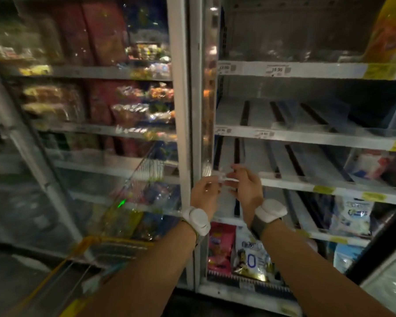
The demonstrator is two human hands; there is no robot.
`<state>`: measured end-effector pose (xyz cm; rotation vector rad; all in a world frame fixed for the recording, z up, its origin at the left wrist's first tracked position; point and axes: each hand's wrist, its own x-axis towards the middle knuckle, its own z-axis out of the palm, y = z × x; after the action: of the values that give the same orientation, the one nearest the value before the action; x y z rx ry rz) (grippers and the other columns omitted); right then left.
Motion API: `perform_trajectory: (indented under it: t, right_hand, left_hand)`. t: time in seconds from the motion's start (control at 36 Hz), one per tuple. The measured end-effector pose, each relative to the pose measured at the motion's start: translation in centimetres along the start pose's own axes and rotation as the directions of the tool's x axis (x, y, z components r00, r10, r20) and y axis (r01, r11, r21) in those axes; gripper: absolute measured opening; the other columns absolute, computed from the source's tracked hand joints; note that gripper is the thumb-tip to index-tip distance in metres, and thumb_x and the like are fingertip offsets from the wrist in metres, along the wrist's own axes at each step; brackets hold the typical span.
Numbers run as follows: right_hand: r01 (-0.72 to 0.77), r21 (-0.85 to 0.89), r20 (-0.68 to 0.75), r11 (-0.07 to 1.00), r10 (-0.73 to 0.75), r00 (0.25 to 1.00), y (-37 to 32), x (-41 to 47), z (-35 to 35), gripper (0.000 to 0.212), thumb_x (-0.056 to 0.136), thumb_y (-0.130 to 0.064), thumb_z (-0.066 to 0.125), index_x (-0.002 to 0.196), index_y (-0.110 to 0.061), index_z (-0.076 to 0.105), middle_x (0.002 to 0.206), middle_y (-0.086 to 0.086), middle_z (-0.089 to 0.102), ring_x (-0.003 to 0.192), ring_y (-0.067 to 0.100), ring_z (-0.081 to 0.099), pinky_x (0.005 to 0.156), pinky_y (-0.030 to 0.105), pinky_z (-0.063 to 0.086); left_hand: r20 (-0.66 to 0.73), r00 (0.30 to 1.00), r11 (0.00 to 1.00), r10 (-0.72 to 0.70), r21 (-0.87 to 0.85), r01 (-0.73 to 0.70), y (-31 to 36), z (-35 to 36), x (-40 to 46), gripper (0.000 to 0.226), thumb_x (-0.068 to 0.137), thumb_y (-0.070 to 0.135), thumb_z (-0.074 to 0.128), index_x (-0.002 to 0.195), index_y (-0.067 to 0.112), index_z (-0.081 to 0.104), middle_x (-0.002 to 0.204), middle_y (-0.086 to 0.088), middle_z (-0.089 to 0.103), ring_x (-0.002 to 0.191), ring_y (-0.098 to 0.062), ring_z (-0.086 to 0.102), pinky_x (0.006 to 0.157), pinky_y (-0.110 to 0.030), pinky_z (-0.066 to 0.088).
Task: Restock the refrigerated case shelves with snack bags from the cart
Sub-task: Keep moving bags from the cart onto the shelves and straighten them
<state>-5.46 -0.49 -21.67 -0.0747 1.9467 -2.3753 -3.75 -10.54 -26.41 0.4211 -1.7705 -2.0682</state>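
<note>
Both my hands are raised in front of the left end of a bare shelf (306, 181) in the open refrigerated case. My left hand (205, 193) and my right hand (245, 184) each pinch an end of a small clear plastic piece (220, 178) held between them at the shelf's front edge; blur hides what it is. The wire cart (124, 239) with a yellow handle stands low on the left, with colourful snack bags (133, 221) inside. On the bottom shelf stand a pink bag (221, 245) and a white and blue bag (252, 255).
The shelves above (306, 136) hold only black dividers and price tags. White packs (354, 213) sit at the right of a lower shelf. A closed glass door (89, 110) on the left fronts stocked shelves. The open door's edge (384, 243) juts in at lower right.
</note>
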Motion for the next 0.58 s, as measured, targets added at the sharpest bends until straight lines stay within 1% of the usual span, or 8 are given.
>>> perform_trajectory:
  t: [0.14,0.22,0.31,0.33,0.39,0.44,0.53,0.58]
  right_hand:
    - [-0.032,-0.012,0.052,0.999,0.032,0.998,2.9,-2.0,3.6,0.028,0.102,-0.022,0.043,0.107,-0.012,0.068,0.081,0.003,0.069,0.07,0.016,0.065,0.054,0.02,0.05]
    - [-0.073,-0.06,0.139,0.996,0.081,0.987,5.3,-3.3,6.2,0.029,0.103,-0.024,0.042,0.11,-0.01,0.066,0.081,0.004,0.065,0.068,0.015,0.062,0.052,0.018,0.047]
    - [-0.099,-0.053,0.182,0.994,0.107,0.978,7.0,-4.4,7.8,0.028,0.103,-0.026,0.044,0.103,-0.011,0.067,0.079,0.005,0.066,0.07,0.018,0.062,0.055,0.021,0.05]
    - [-0.109,-0.065,0.194,0.992,0.12,0.974,7.8,-4.9,8.8,0.028,0.102,-0.027,0.046,0.101,-0.011,0.069,0.08,0.006,0.067,0.07,0.019,0.062,0.057,0.023,0.05]
    - [-0.127,-0.096,0.213,0.987,0.145,0.966,9.3,-6.0,10.7,0.029,0.101,-0.03,0.05,0.102,-0.008,0.069,0.081,0.007,0.066,0.066,0.017,0.061,0.055,0.023,0.049]
    - [-0.122,-0.14,0.256,0.983,0.155,0.954,11.0,-7.2,12.6,0.03,0.101,-0.032,0.05,0.099,-0.008,0.068,0.078,0.007,0.065,0.064,0.017,0.061,0.054,0.023,0.048]
    - [-0.109,-0.19,0.33,0.976,0.168,0.929,12.4,-8.7,14.3,0.027,0.102,-0.028,0.046,0.092,-0.016,0.067,0.073,0.004,0.065,0.065,0.017,0.061,0.055,0.023,0.049]
    - [-0.136,-0.219,0.379,0.966,0.212,0.901,13.7,-10.2,16.2,0.027,0.102,-0.03,0.046,0.093,-0.016,0.067,0.075,0.003,0.066,0.067,0.017,0.062,0.056,0.022,0.05]
  left_hand:
    - [-0.07,0.995,0.996,-0.071,0.042,0.074,-1.5,-5.3,-1.5,0.022,0.101,0.008,0.049,0.112,0.001,0.067,0.098,-0.013,0.07,0.082,-0.022,0.065,0.062,-0.02,0.055]
    - [-0.068,0.996,0.981,-0.05,0.185,0.062,-1.9,-9.9,-2.4,0.023,0.099,0.021,0.052,0.113,0.01,0.068,0.104,-0.003,0.071,0.092,-0.018,0.067,0.079,-0.031,0.056]
    - [-0.124,0.99,0.972,-0.068,0.217,0.094,-2.6,-13.0,-3.3,0.02,0.096,0.029,0.054,0.105,0.02,0.069,0.104,-0.002,0.072,0.098,-0.023,0.069,0.088,-0.042,0.055]
    - [-0.168,0.984,0.972,-0.067,0.21,0.102,-2.9,-14.6,-3.7,0.018,0.094,0.03,0.055,0.099,0.021,0.07,0.101,-0.003,0.073,0.097,-0.026,0.069,0.088,-0.045,0.056]
    - [-0.255,0.963,0.982,-0.087,0.141,0.126,-3.6,-17.4,-4.3,0.024,0.093,0.029,0.054,0.093,0.012,0.071,0.093,-0.01,0.073,0.092,-0.036,0.068,0.081,-0.05,0.057]
    - [-0.32,0.942,0.983,-0.095,0.116,0.139,-4.1,-20.6,-5.3,0.029,0.097,0.026,0.053,0.101,0.004,0.071,0.095,-0.011,0.073,0.088,-0.033,0.068,0.076,-0.045,0.058]
    - [-0.343,0.935,0.984,-0.093,0.114,0.139,-4.8,-23.9,-6.9,0.027,0.097,0.029,0.052,0.106,0.015,0.073,0.1,-0.015,0.073,0.092,-0.029,0.07,0.078,-0.049,0.059]
    - [-0.43,0.894,0.975,-0.128,0.11,0.192,-5.7,-27.1,-7.9,0.026,0.098,0.028,0.053,0.104,0.014,0.074,0.101,-0.023,0.07,0.085,-0.031,0.067,0.073,-0.046,0.055]
